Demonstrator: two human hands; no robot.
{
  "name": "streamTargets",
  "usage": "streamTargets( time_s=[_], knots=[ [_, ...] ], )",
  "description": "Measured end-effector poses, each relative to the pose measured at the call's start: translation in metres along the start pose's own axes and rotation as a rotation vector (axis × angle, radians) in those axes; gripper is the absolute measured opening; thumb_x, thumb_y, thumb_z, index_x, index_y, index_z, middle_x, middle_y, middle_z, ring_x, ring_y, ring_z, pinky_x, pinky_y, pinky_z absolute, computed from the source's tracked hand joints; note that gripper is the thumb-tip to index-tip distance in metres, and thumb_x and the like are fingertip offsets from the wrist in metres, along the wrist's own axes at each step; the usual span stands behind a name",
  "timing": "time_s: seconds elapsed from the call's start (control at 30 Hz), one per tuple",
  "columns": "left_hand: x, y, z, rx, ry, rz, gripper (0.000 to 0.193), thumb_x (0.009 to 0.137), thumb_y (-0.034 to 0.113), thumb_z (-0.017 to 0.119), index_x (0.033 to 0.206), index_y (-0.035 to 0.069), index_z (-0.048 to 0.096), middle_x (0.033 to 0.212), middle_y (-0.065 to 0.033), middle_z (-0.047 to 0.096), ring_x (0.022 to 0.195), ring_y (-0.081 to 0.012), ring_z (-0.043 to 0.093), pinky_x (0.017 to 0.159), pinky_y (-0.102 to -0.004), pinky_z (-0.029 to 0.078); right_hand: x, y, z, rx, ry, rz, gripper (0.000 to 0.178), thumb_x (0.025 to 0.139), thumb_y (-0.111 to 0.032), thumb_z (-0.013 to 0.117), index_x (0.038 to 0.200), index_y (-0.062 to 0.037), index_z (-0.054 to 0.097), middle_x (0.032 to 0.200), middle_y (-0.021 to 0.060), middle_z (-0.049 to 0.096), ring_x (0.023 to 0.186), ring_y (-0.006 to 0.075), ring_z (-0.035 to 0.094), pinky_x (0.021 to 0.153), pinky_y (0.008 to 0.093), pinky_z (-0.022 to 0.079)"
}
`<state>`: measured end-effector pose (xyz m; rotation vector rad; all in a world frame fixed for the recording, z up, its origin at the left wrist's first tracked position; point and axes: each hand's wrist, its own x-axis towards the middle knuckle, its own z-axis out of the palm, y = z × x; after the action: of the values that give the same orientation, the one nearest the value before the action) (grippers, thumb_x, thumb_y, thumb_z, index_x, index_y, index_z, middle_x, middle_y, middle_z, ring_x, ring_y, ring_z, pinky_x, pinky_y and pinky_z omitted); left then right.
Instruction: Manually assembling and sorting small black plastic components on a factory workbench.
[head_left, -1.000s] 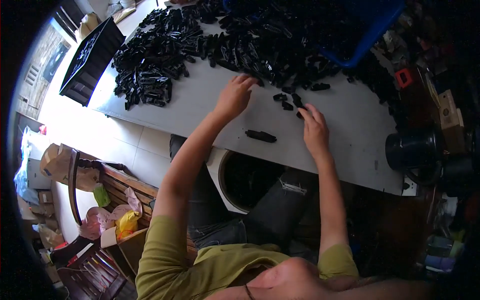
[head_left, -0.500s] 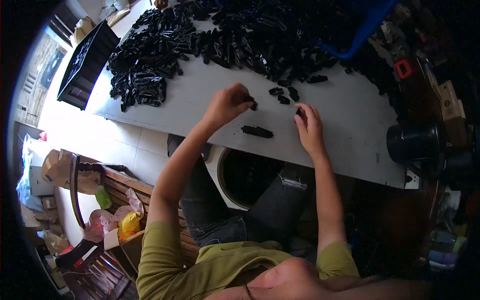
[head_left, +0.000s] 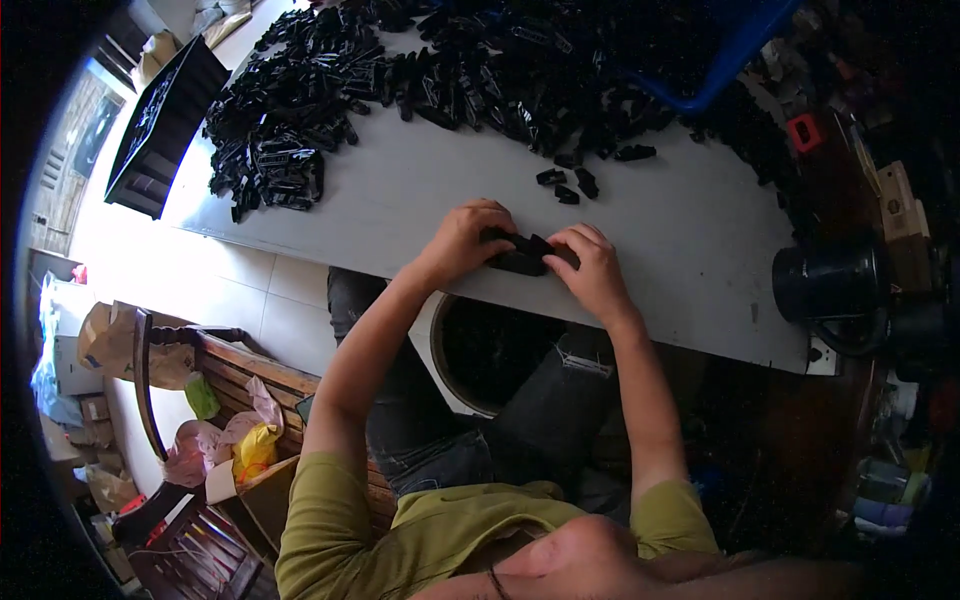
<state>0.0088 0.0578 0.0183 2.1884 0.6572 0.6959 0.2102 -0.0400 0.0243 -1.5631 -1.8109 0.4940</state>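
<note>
Left hand [head_left: 465, 240] and right hand [head_left: 593, 268] both closed on one black plastic part [head_left: 520, 255], gripping it from opposite ends. Held at the near edge of the white bench [head_left: 420, 195], just above a round dark bin [head_left: 500, 350]. Beyond the part, three small black pieces [head_left: 566, 184]; farther back, a wide heap of black parts [head_left: 420, 70]. Right of the part, a black pot [head_left: 828, 285].

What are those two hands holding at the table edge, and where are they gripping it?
A black plastic part, held between both hands: the left hand grips its left end, the right hand its right end.
</note>
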Motion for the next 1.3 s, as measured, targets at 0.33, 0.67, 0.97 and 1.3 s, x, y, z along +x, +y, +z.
streamTargets(
  time_s=[0.33, 0.67, 0.97, 1.3],
  knots=[
    [0.002, 0.0, 0.003, -0.004, 0.013, 0.033, 0.023, 0.068, 0.003, 0.073, 0.089, 0.002, 0.065, 0.094, -0.0121, 0.064, 0.091, -0.0297, 0.06, 0.081, -0.0375, 0.048, -0.001, -0.002, -0.006, -0.019, -0.002, -0.033, 0.024, 0.074, -0.003, 0.069, 0.097, 0.0005, 0.063, 0.093, 0.0115, 0.06, 0.084, 0.0279, 0.06, 0.072, 0.0344, 0.048],
    [0.004, -0.006, 0.005, -0.056, 0.008, 0.056, 0.023, 0.067, 0.002, 0.072, 0.089, 0.002, 0.065, 0.093, -0.0121, 0.064, 0.09, -0.0299, 0.06, 0.08, -0.038, 0.048, 0.008, -0.004, -0.003, -0.047, -0.029, -0.047, 0.019, 0.071, -0.005, 0.072, 0.088, 0.0011, 0.066, 0.087, 0.0112, 0.06, 0.083, 0.0262, 0.059, 0.072, 0.0331, 0.048],
    [0.022, -0.026, -0.021, 0.156, 0.089, 0.149, 0.027, 0.081, 0.009, 0.064, 0.107, 0.006, 0.06, 0.115, -0.0131, 0.059, 0.104, -0.0339, 0.055, 0.091, -0.041, 0.044, 0.024, 0.008, 0.007, -0.069, 0.285, 0.007, 0.03, 0.077, -0.008, 0.069, 0.106, -0.0089, 0.062, 0.107, 0.0079, 0.055, 0.093, 0.0278, 0.056, 0.077, 0.0356, 0.047],
    [0.041, -0.061, -0.044, 0.539, 0.217, -0.216, 0.035, 0.08, 0.001, 0.057, 0.114, 0.008, 0.053, 0.117, -0.0127, 0.052, 0.11, -0.0371, 0.048, 0.083, -0.0433, 0.046, 0.022, 0.022, 0.018, -0.306, 0.222, -0.04, 0.034, 0.076, -0.012, 0.07, 0.107, -0.0088, 0.057, 0.104, 0.0087, 0.053, 0.096, 0.0296, 0.056, 0.078, 0.0378, 0.048]
  ],
)
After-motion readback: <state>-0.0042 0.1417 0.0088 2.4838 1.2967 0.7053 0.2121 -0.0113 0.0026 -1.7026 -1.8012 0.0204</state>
